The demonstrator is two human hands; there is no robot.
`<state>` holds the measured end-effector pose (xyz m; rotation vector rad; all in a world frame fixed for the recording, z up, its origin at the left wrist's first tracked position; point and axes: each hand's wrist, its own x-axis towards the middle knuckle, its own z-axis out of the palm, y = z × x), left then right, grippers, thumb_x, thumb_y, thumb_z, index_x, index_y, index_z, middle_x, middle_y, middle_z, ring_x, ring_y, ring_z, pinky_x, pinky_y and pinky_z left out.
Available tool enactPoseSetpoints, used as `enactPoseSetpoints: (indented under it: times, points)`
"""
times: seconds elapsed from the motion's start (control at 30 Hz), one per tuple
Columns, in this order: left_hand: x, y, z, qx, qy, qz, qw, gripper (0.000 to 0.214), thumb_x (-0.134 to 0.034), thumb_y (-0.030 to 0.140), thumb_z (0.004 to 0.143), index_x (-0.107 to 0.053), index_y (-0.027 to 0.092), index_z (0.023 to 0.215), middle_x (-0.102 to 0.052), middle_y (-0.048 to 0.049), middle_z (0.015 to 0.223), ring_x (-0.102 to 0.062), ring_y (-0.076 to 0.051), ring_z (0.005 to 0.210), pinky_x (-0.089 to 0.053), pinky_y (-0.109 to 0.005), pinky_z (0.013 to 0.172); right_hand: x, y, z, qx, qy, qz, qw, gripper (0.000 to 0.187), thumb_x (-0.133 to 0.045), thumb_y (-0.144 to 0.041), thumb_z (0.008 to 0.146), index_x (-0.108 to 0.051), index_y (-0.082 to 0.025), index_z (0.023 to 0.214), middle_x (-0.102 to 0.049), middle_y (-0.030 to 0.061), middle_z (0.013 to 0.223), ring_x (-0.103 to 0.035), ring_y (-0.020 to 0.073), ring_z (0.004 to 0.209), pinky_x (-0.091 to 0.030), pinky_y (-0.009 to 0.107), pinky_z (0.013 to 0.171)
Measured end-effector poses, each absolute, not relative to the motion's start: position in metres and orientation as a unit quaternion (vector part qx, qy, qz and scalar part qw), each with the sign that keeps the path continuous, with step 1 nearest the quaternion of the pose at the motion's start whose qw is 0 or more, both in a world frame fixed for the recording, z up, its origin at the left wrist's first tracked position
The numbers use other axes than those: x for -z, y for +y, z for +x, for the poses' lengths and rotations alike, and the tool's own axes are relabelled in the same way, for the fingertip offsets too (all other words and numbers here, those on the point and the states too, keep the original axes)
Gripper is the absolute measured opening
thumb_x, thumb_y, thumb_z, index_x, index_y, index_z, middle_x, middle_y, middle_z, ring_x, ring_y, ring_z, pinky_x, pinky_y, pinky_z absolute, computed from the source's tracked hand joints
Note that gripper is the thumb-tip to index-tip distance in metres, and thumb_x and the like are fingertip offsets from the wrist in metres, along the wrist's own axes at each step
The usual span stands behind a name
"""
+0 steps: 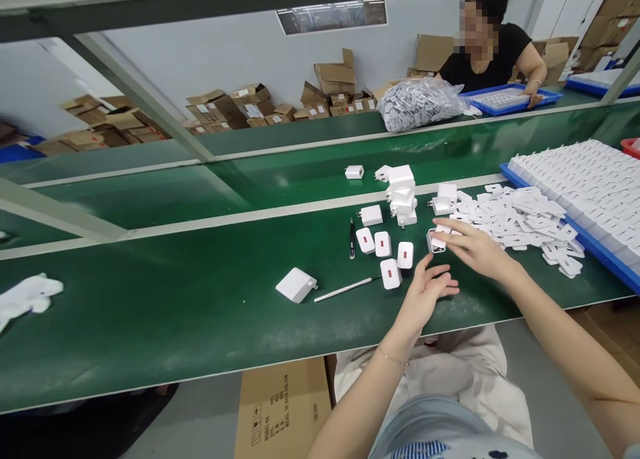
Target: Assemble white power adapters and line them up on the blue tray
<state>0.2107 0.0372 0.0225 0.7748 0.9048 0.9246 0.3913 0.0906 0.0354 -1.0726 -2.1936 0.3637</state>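
My right hand (474, 247) reaches over a small white charger housing (431, 243) whose near end is uncovered. A small flat white cover (442, 235) is under and between its fingers, over the housing; the thumb is hidden. My left hand (424, 294) is just in front of the housing, palm turned up, fingers apart and holding nothing. To the left stand several white chargers (391, 274) with red ports. A loose pile of white plastic covers (515, 214) lies beyond my right hand.
A white rod-like tool (345, 290), black tweezers (352, 239) and a larger white charger (296, 285) lie left. Stacked chargers (401, 194) stand behind. A blue tray (607, 249) of white parts borders the right. Opposite, a person (493, 52) handles another blue tray (547, 98).
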Motion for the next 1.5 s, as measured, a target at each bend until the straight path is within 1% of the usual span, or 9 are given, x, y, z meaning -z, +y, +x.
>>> enactPoseSetpoints:
  times: [0.1,0.17,0.27,0.4,0.53,0.7,0.87,1.2,1.5]
  points:
    - [-0.023,0.048,0.227,-0.463,0.403,0.272,0.741,0.070,-0.056,0.022,0.097,-0.017,0.022,0.155,-0.068,-0.0119,0.110,-0.073,-0.016,0.086,-0.055,-0.039,0.098,-0.027,0.098,0.387,-0.197,-0.849,-0.400,0.284,0.042,-0.048,-0.035,0.098,-0.059,-0.028,0.138,-0.045,0.0044,0.154,-0.040,0.0269,0.144,-0.041,0.050,0.115]
    - [-0.022,0.059,0.235,-0.480,0.386,0.225,0.755,0.070,-0.054,0.029,0.099,-0.013,0.023,0.156,-0.071,-0.0100,0.098,-0.074,-0.018,0.085,-0.056,-0.040,0.096,-0.022,0.101,0.387,-0.223,-0.832,-0.410,0.299,0.041,-0.046,-0.037,0.099,-0.061,-0.028,0.136,-0.047,0.0040,0.152,-0.039,0.0264,0.144,-0.034,0.052,0.119]
    - [-0.018,0.075,0.244,-0.486,0.371,0.182,0.771,0.061,-0.049,0.034,0.101,-0.022,0.019,0.153,-0.072,-0.0099,0.086,-0.074,-0.019,0.082,-0.059,-0.040,0.091,-0.016,0.106,0.384,-0.260,-0.788,-0.421,0.365,0.040,-0.045,-0.037,0.100,-0.063,-0.026,0.133,-0.053,0.0060,0.147,-0.043,0.0238,0.142,-0.033,0.048,0.120]
    - [-0.014,0.087,0.247,-0.491,0.368,0.170,0.771,0.044,-0.049,0.031,0.101,-0.046,0.012,0.141,-0.073,-0.0114,0.088,-0.074,-0.016,0.084,-0.058,-0.034,0.094,-0.011,0.113,0.380,-0.367,-0.697,-0.430,0.442,0.061,-0.060,-0.042,0.091,-0.045,-0.023,0.148,-0.031,0.0111,0.161,-0.047,0.0257,0.139,-0.041,0.042,0.115]
    - [-0.017,0.079,0.244,-0.509,0.372,0.171,0.757,0.041,-0.056,0.027,0.098,-0.052,0.012,0.135,-0.075,-0.0122,0.100,-0.075,-0.016,0.088,-0.057,-0.034,0.096,-0.017,0.108,0.380,-0.435,-0.639,-0.455,0.443,0.058,-0.069,-0.047,0.083,-0.061,-0.017,0.132,-0.057,0.0163,0.142,-0.061,0.0290,0.124,-0.048,0.046,0.108]
    - [-0.029,0.052,0.235,-0.529,0.358,0.242,0.730,0.064,-0.086,0.036,0.071,-0.060,0.014,0.126,-0.079,-0.0074,0.091,-0.076,-0.022,0.087,-0.059,-0.038,0.092,-0.044,0.062,0.383,-0.391,-0.641,-0.439,0.494,0.038,-0.067,-0.038,0.088,-0.068,-0.027,0.125,-0.064,0.0059,0.135,-0.060,0.0256,0.125,-0.051,0.042,0.107]
    - [-0.042,0.034,0.229,-0.513,0.358,0.333,0.706,0.077,-0.092,0.049,0.051,-0.066,0.013,0.114,-0.079,-0.0036,0.074,-0.076,-0.022,0.075,-0.061,-0.035,0.081,-0.078,0.018,0.387,-0.300,-0.721,-0.430,0.454,0.045,-0.063,-0.022,0.092,-0.061,-0.037,0.135,-0.060,-0.0035,0.140,-0.052,0.0216,0.135,-0.044,0.039,0.115]
    - [-0.060,0.025,0.211,-0.401,0.398,0.441,0.698,0.066,-0.091,0.048,0.053,-0.071,0.013,0.104,-0.078,-0.0040,0.072,-0.076,-0.025,0.077,-0.058,-0.030,0.075,-0.088,0.009,0.394,-0.209,-0.810,-0.367,0.407,0.062,-0.062,-0.013,0.092,-0.048,-0.043,0.145,-0.054,-0.0052,0.146,-0.050,0.0209,0.137,-0.042,0.040,0.117]
    - [-0.065,0.017,0.203,-0.397,0.409,0.492,0.658,0.049,-0.084,0.035,0.069,-0.068,0.015,0.111,-0.081,-0.0052,0.086,-0.077,-0.024,0.087,-0.062,-0.031,0.082,-0.098,0.005,0.393,-0.309,-0.773,-0.417,0.365,0.047,-0.057,-0.025,0.097,-0.054,-0.042,0.140,-0.053,-0.0054,0.147,-0.046,0.0213,0.140,-0.045,0.037,0.114]
